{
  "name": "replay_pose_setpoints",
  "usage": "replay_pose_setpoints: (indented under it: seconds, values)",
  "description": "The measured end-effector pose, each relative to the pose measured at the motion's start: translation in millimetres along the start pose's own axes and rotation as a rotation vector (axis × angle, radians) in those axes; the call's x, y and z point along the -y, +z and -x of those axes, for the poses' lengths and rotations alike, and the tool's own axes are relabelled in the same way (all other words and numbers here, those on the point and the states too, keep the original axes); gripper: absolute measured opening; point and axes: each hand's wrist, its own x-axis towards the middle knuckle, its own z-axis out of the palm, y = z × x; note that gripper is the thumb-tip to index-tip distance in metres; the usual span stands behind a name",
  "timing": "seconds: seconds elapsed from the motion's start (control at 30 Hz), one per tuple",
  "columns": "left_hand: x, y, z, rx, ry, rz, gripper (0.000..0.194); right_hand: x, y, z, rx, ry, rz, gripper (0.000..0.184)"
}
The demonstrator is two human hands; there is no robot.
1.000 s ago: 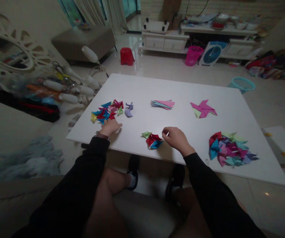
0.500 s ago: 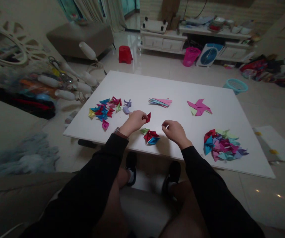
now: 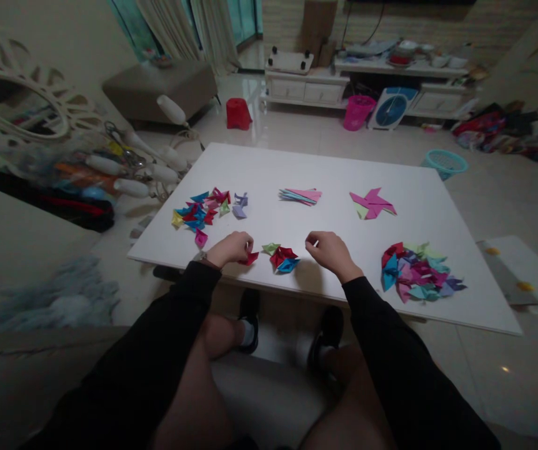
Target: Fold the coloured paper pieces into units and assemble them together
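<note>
My left hand (image 3: pixel 232 249) pinches a small red origami boat (image 3: pixel 250 258) at the near edge of the white table (image 3: pixel 334 172). Just right of it lies a cluster of folded papers: a light green piece (image 3: pixel 271 248), a red piece (image 3: pixel 282 255) and a blue piece (image 3: pixel 288 265). To the right of this cluster, my right hand (image 3: pixel 332 253) is closed with thumb and fingertips together; nothing shows in it. A pile of small coloured origami pieces (image 3: pixel 197 212) lies at the left, with a magenta piece (image 3: pixel 200 237) in front.
Folded paper strips (image 3: pixel 300 196) lie mid-table, and a pink and green paper pinwheel shape (image 3: pixel 372 204) lies farther right. A heap of coloured origami (image 3: pixel 421 274) sits near the right front edge. A lamp with white shades (image 3: pixel 130 186) stands beyond the left edge.
My left hand went from the left pile to above the middle cluster with a red origami boat, then came back left and lower with it. My right hand stayed nearly still.
</note>
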Motion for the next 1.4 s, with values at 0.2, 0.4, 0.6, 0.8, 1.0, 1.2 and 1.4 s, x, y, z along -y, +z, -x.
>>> replay_pose_setpoints:
  seconds: [0.2, 0.4, 0.6, 0.8, 1.0, 1.2, 1.4]
  values:
    - [-21, 11.4, -20, 0.055, 0.102, -0.067, 0.013, 1, 0, -4, 0.031, 0.005, -0.001, 0.022]
    - [-29, 20.0, -14, -0.087, 0.079, -0.231, 0.017, 1, -1, -4, 0.051, 0.0, 0.011, 0.022]
    - [-31, 19.8, -13, -0.064, 0.09, -0.248, 0.016, 0, -1, -4, 0.047, -0.005, 0.007, 0.022]
    - [-33, 15.7, -12, -0.019, 0.137, -0.25, 0.015, 1, 3, -6, 0.062, -0.009, 0.023, 0.022]
    - [-35, 14.1, -9, -0.022, 0.189, -0.236, 0.017, 5, 5, -8, 0.08, -0.017, 0.032, 0.022]
    - [-32, 17.3, -10, -0.049, 0.215, -0.234, 0.022, 5, 8, -9, 0.075, -0.027, 0.029, 0.021]
    - [-31, 17.4, -10, -0.035, 0.203, -0.22, 0.02, 6, 7, -8, 0.088, -0.028, 0.026, 0.022]
